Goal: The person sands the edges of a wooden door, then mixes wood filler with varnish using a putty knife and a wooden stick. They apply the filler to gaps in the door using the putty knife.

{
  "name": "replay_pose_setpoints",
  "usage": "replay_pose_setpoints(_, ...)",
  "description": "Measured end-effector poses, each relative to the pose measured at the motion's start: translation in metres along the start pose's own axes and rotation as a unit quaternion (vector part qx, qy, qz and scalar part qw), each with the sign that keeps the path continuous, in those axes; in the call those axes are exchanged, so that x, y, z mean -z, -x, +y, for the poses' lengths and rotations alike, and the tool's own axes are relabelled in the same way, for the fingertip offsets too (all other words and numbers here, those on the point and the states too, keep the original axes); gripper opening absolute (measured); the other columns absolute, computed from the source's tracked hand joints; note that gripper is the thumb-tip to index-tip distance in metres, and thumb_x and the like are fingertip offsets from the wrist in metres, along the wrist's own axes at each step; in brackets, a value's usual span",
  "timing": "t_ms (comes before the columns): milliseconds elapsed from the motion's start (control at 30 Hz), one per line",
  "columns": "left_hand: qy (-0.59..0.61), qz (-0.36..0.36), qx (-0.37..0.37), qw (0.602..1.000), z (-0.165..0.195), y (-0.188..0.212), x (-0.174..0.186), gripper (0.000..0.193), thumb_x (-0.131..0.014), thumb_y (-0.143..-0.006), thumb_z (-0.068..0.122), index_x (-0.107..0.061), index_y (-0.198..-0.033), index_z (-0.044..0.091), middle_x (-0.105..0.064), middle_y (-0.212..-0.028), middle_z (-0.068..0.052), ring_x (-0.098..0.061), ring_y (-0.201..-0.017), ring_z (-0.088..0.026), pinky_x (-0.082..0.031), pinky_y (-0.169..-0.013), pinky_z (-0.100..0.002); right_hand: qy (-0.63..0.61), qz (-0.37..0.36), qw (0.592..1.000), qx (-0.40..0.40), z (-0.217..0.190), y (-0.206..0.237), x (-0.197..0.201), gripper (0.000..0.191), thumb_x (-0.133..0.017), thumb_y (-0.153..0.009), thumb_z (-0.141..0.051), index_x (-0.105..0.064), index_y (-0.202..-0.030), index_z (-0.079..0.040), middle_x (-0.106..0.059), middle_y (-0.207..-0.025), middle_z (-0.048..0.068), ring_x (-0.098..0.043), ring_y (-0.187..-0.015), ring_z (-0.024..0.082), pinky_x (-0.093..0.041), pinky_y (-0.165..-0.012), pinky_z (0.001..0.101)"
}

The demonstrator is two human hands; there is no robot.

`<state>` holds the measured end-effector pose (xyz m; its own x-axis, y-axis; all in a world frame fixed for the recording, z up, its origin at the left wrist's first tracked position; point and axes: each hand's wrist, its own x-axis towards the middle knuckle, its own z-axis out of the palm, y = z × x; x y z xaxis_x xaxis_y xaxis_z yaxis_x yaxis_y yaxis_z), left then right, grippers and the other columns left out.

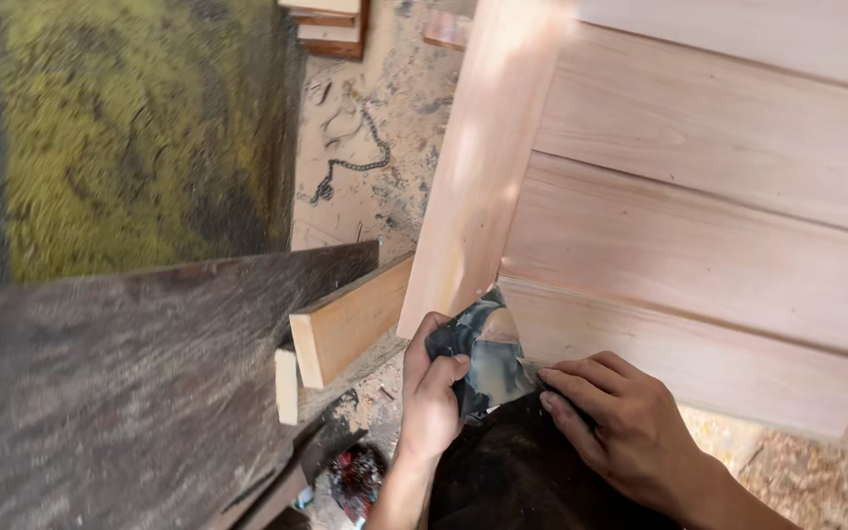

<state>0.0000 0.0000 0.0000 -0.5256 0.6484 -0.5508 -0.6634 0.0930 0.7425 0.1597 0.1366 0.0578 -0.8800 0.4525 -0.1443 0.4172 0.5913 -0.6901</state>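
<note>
A pale wooden panelled door (pixel 699 186) lies across the right of the view, its frame rail running down to my hands. My left hand (pixel 431 393) grips a folded, dark, worn sheet of sandpaper (pixel 488 348) against the door's near corner. My right hand (pixel 620 422) rests its fingertips on the lower edge of the same sheet, next to the door's bottom rail. A dark surface below the hands hides part of both wrists.
A dark rough plank (pixel 120 393) fills the lower left. A short pale wood block (pixel 345 324) sticks out from under the door. Sawdust covers the floor, where a dark chain (pixel 355 162) lies. Stacked wood pieces (pixel 331 25) sit at the top.
</note>
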Motion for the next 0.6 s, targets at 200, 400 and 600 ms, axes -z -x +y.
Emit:
replay_pose_setpoints(200, -0.224, -0.034, -0.048, 0.973, -0.003, -0.02, 0.001, 0.018, -0.049, -0.081, 0.001, -0.054, -0.097, -0.003, -0.056, -0.07, -0.008, -0.049, -0.064, -0.014, -0.042, -0.058, -0.032, -0.157, -0.007, 0.96, -0.231, 0.002, 0.009, -0.025, 0.025, -0.072, -0.087, -0.016, -0.08, -0.109, -0.008, -0.081, -0.099, 0.008, -0.076, -0.082, 0.02, -0.064, -0.068, 0.0304)
replay_pose_setpoints(400, -0.368, -0.124, -0.246, 0.888, 0.019, 0.017, 0.003, 0.015, -0.053, -0.082, -0.003, -0.05, -0.097, -0.005, -0.06, -0.078, -0.019, -0.056, -0.064, -0.028, -0.045, -0.059, -0.041, -0.186, 0.153, 0.933, -0.267, -0.052, 0.035, -0.026, 0.026, -0.068, -0.089, -0.009, -0.077, -0.113, -0.007, -0.079, -0.099, 0.008, -0.074, -0.084, 0.021, -0.062, -0.072, 0.0305)
replay_pose_setpoints(600, -0.398, -0.227, -0.466, 0.757, 0.008, 0.062, -0.009, 0.01, -0.057, -0.086, -0.011, -0.05, -0.093, -0.012, -0.056, -0.1, -0.027, -0.059, -0.075, -0.033, -0.046, -0.057, -0.042, -0.084, 0.302, 0.933, -0.176, -0.086, 0.076, -0.036, 0.025, -0.07, -0.087, -0.006, -0.074, -0.112, -0.004, -0.076, -0.104, 0.012, -0.075, -0.088, 0.023, -0.059, -0.075, 0.0302)
